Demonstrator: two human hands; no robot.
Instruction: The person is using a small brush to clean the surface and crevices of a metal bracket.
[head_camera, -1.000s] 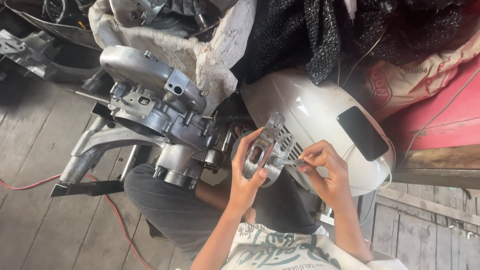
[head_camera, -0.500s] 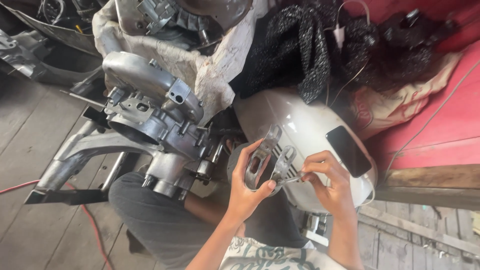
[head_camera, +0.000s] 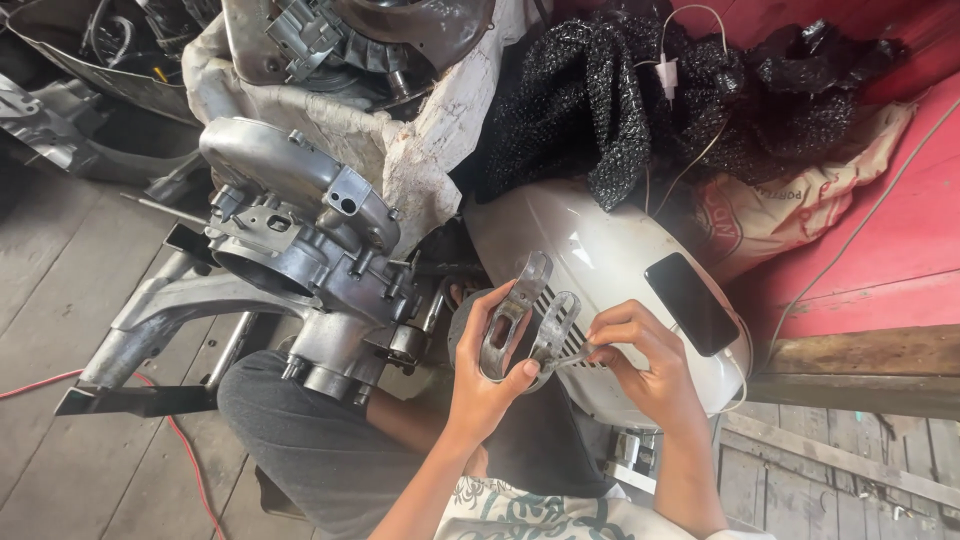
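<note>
- The left hand (head_camera: 487, 385) is gripping a grey metal bracket (head_camera: 527, 318) above the lap, fingers curled round its lower edge.
- The right hand (head_camera: 640, 365) is pinching a thin tool (head_camera: 578, 352) against it.
- The bracket is looking stiff, light, best gripped by its rim.

Metal bracket (head_camera: 528, 320) tilted more upright, right hand (head_camera: 640, 365) now pinching its edge

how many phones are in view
1: a black rectangular phone lying screen-up on the white rounded metal scooter panel, just beyond the right hand. Others may be hidden under the black mesh cloth.
</note>
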